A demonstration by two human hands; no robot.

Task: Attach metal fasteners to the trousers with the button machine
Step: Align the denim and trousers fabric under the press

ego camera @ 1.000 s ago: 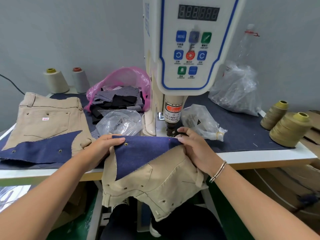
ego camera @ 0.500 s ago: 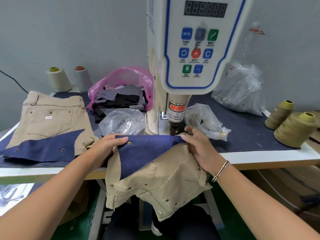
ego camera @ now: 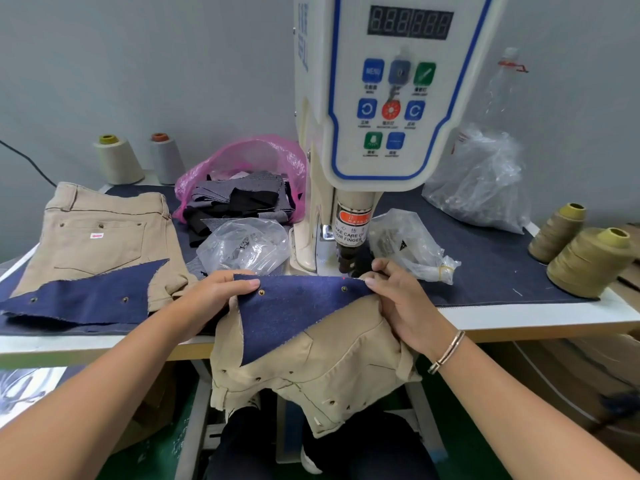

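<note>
Both hands, left hand (ego camera: pixel 221 292) and right hand (ego camera: pixel 398 299), pinch the trousers (ego camera: pixel 311 358) and navy patch (ego camera: pixel 298 306) taut (two studs set) beneath the button machine (ego camera: pixel 349 258) for alignment

Thread cones (ego camera: pixel 588 266) stand right, a pink bag of scraps (ego camera: pixel 242 188) behind.

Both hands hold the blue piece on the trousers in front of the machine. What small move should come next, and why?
Probably draw the blue denim piece and trousers back from the machine head: a fastener already shows near the right hand, another by the left hand.
</note>
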